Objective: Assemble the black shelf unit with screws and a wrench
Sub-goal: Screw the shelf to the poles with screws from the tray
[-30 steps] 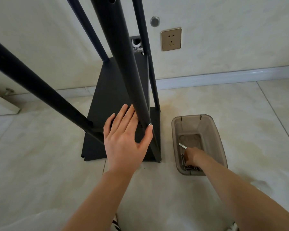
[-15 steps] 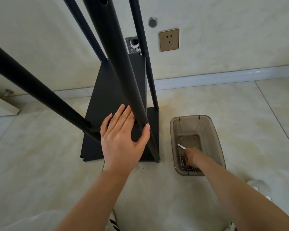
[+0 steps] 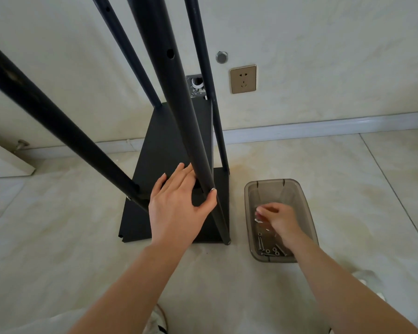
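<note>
The black shelf unit stands on the floor by the wall, its bottom shelf point(image 3: 169, 141) flat and its black poles rising toward me. My left hand point(image 3: 176, 210) holds the near right pole point(image 3: 179, 104) low down, thumb hooked on its right side and fingers behind it. To the right stands a smoky plastic bin point(image 3: 247, 213) with several silver screws point(image 3: 268, 249) at its near end. My right hand point(image 3: 279, 219) is inside the bin, blurred, fingers curled down and pinching a small silver screw point(image 3: 258, 220). No wrench can be made out.
A long black pole point(image 3: 58, 126) slants across the left of the view. On the wall behind are a gold socket point(image 3: 243, 79) and an open wall box point(image 3: 198, 85). The floor is pale tile with a white skirting board point(image 3: 323, 126); my shoe point(image 3: 155, 321) shows at the bottom.
My right hand has moved from the near end of the bin toward its middle and lifted a little. The left hand stays on the pole. The camera has tilted slightly.
</note>
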